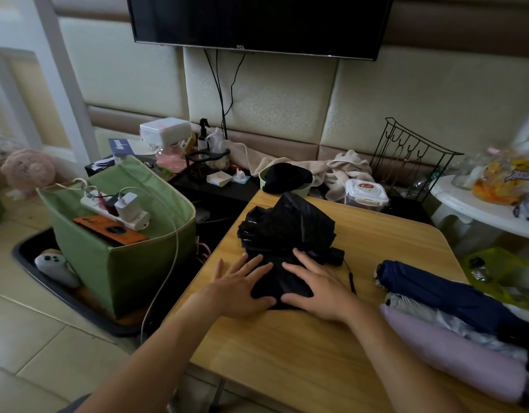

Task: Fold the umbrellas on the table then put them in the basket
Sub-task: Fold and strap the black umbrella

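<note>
Wooden table [302, 353] below wall-mounted television [257, 19]

Lilac umbrella [453, 362] and navy umbrella [445, 293] run off the right edge — ends unseen

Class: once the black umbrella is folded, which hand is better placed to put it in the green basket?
Probably the left hand: the green basket stands off the table's left edge, on its side of the black umbrella.
</note>
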Tool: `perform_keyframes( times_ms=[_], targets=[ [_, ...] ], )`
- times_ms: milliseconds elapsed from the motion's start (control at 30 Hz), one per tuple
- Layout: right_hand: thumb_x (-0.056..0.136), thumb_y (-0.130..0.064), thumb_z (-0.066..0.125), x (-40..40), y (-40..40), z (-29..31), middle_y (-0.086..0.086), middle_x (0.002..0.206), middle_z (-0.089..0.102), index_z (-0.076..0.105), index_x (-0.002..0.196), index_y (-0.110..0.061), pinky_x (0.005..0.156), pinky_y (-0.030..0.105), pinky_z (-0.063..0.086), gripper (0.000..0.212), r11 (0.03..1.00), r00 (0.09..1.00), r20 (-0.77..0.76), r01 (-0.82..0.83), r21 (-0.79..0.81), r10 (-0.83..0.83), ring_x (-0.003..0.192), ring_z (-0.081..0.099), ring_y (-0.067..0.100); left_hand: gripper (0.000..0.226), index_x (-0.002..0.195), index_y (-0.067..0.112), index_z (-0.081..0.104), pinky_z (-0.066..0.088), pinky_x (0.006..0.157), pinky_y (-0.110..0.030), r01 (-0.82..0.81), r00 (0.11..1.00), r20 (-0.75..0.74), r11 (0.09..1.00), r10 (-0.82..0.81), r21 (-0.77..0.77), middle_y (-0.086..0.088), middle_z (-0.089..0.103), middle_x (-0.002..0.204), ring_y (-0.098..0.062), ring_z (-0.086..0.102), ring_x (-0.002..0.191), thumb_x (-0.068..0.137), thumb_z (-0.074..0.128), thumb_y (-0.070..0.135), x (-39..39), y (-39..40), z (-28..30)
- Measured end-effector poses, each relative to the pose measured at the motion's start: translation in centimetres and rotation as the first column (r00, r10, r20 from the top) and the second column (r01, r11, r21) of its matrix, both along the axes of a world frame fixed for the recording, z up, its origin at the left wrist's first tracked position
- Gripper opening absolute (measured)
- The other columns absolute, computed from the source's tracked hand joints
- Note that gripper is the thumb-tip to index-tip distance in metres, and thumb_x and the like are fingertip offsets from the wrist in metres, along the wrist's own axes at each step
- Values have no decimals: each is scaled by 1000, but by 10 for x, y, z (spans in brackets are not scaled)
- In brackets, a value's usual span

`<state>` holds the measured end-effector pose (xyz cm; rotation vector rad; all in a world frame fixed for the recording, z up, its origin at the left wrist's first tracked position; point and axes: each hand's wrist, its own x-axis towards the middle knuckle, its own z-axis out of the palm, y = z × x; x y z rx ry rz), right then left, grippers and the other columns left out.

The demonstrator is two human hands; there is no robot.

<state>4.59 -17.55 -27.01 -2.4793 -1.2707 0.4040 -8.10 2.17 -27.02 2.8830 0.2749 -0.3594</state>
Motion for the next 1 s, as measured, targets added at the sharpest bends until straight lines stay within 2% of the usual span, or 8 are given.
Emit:
perform_keyframes(
  times_ms=[167,300,467,533,633,733,800,1000],
  targets=[
    [94,-53,67,-2,-4,5,-12,137,54,54,136,-35,103,33,48,48,952,990,54,111,286,-131,125,53,7,95,162,38,-5,-6,123,-61,-2,997,72,1000,1,7,11,-3,171,-18,-13,157,91,44,76,1,0,2],
    [84,-39,81,-2,0,8,-10,111,49,47,123,-24,73,24,50,54,776,905,201,189,601,-376,94,52,7,100,162,36,-1,0,124,-57,-12,991,130,998,19,-56,6,11,168,-20,-3,157,88,56,71,2,-1,6],
    [78,-35,89,-2,5,7,2,134,49,39,150,-16,101,29,40,89,712,871,201,212,669,-448,125,42,15,73,156,30,33,16,121,-52,-115,958,236,973,162,-201,4,33,159,-22,15,152,96,45,70,3,-8,15],
    [84,-33,84,-3,4,9,-5,124,58,51,140,-23,95,25,42,67,747,913,162,192,637,-373,119,50,8,57,141,25,55,26,117,-51,-179,916,263,896,302,-406,-1,49,142,-26,29,144,103,36,62,2,-6,18],
    [87,-24,80,-3,0,12,-16,105,61,64,109,-34,84,24,48,28,859,984,112,62,509,-137,100,57,-1,68,128,17,65,41,112,-46,-192,849,166,586,502,-787,0,63,123,-20,54,126,101,30,69,-1,-1,24],
    [89,-26,72,-3,-2,10,-19,107,57,65,93,-43,92,29,44,19,965,999,1,-45,257,46,106,52,-2,53,124,25,63,48,99,-34,-193,816,101,433,568,-880,4,66,118,-12,60,115,103,34,63,-2,5,25],
    [93,-33,68,-1,-4,7,-21,110,59,66,93,-45,98,32,44,12,983,997,-34,-56,175,63,109,53,0,35,129,22,58,52,94,-32,-217,817,103,469,567,-856,5,65,115,-13,62,110,103,54,45,-1,6,23],
    [107,-52,44,-1,-3,6,-18,112,68,76,102,-34,92,30,49,37,932,984,-164,122,341,-69,104,62,-1,74,154,7,26,42,90,-9,-211,861,321,852,394,-480,-11,53,145,-25,52,131,94,69,14,2,-2,17]
  ],
)
